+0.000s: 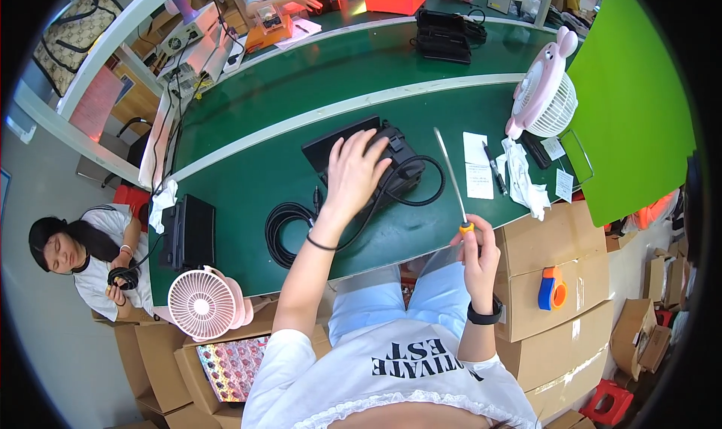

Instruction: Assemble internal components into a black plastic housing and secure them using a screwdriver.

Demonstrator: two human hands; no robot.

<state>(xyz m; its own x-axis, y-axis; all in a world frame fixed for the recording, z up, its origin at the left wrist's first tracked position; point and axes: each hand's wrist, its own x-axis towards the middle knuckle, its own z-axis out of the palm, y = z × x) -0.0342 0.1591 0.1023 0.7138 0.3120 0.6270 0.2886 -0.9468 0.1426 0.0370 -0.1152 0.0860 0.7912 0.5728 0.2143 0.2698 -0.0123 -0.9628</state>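
On the green workbench (248,241) sits a black box-shaped device (402,147) with a flat black panel (320,147) at its left. My left hand (353,169) lies over the device, fingers stretched out and spread on its top. A thick black cable (277,237) loops from the device and lies coiled beside my left wrist. At the bench's front edge, my right hand (481,260) is closed around the yellow handle of a long screwdriver (453,175). The shaft points up and away, its tip apart from the device.
Right of the device lie paper slips (477,166), a pen (494,169), crumpled tissue (524,181) and a pink fan (541,90). At left stand another black device (188,232) and fan (207,303). A co-worker (98,256) handles cable there. Cartons (553,271) flank me.
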